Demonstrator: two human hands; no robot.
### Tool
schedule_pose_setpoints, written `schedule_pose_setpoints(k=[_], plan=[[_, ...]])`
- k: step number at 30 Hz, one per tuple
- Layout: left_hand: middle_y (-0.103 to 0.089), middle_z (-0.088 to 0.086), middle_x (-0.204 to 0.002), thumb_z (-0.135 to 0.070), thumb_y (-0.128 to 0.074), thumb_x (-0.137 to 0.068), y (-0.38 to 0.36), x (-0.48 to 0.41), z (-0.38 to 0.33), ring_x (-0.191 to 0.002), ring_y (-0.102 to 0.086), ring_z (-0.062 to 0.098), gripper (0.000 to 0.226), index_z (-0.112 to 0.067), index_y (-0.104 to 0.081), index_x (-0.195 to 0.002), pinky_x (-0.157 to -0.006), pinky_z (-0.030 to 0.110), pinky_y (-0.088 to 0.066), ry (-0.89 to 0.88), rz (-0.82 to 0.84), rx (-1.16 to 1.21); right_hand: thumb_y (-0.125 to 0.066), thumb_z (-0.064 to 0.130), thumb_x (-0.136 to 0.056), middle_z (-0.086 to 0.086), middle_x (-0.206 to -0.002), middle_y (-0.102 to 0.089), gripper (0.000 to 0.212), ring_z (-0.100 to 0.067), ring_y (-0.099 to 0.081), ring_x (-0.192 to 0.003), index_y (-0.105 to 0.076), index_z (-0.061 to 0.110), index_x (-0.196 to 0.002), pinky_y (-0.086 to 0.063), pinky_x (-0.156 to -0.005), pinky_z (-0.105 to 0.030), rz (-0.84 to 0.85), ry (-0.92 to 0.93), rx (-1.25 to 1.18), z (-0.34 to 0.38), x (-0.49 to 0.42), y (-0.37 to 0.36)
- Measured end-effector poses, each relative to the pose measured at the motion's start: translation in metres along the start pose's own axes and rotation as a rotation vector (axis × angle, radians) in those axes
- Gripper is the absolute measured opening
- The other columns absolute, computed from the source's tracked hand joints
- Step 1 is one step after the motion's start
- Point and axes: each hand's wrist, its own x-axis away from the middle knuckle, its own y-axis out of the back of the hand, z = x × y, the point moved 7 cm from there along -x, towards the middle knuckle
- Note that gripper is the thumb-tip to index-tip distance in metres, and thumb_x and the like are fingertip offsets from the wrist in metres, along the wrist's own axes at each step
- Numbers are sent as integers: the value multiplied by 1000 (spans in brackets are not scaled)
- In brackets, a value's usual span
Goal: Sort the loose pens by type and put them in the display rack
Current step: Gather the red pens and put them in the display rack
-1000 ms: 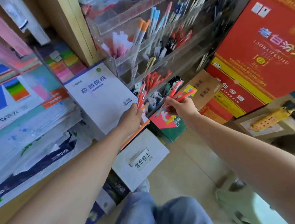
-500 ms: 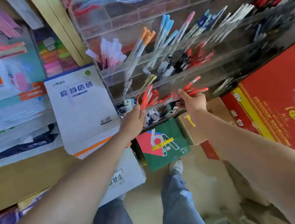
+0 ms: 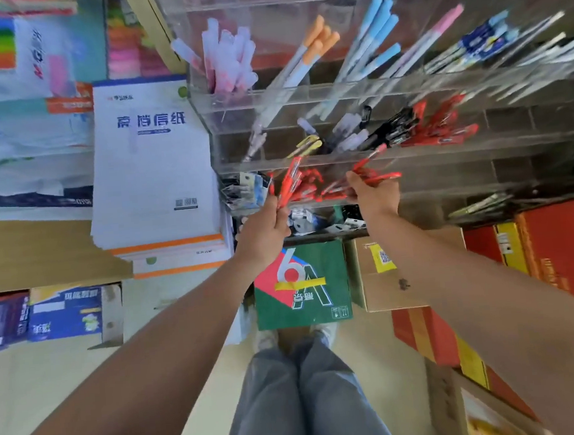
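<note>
Placing is underway: left hand (image 3: 265, 226) and right hand (image 3: 375, 195) are each gripping red pens (image 3: 288, 182), likely needing slotting into the display rack's (image 3: 405, 81) red compartment (image 3: 308, 188) at their twelve o'clock.

The loose pens (image 3: 288, 183) are showing red. The display rack (image 3: 530, 138) is standing clear like glass, holding orange-capped pens (image 3: 320, 41) and light blue pens (image 3: 377, 21). Under it a box (image 3: 330, 265) is showing green, with a red corner, white letters and a yellow stripe.

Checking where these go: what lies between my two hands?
In the head view, racked red pens in the display rack lie between the left hand and the right hand, both gripping loose red pens.
</note>
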Motion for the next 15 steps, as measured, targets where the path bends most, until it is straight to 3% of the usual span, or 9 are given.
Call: schedule_pose_setpoints(k=[4, 9, 15], plan=[[-61, 1, -77, -29, -35, -103, -6, -4, 4, -73, -64, 17, 24, -12, -45, -117, -73, 50, -56, 11, -8, 29, -75, 37, -79, -14, -85, -73, 24, -29, -70, -81, -63, 21, -65, -57, -82, -46, 49, 53, 75, 3, -8, -5], [-60, 3, -73, -33, -36, -103, -12, -8, 5, -73, -64, 27, 26, -16, -45, -120, -70, 53, -55, -17, 9, 58, -74, 41, -76, -8, -84, -73, 17, -26, -70, -81, -65, 27, -77, -57, -80, -47, 59, 148, 110, 7, -12, 1], [-50, -2, -66, -34, -35, -103, -14, -5, 2, -62, -52, 23, 30, -14, -46, -122, -62, 43, -46, -54, 60, -7, -69, 16, -85, -8, -88, -72, 14, -24, -70, -82, -67, 30, -81, -58, -82, -43, 83, 184, 117, 1, -7, 6]])
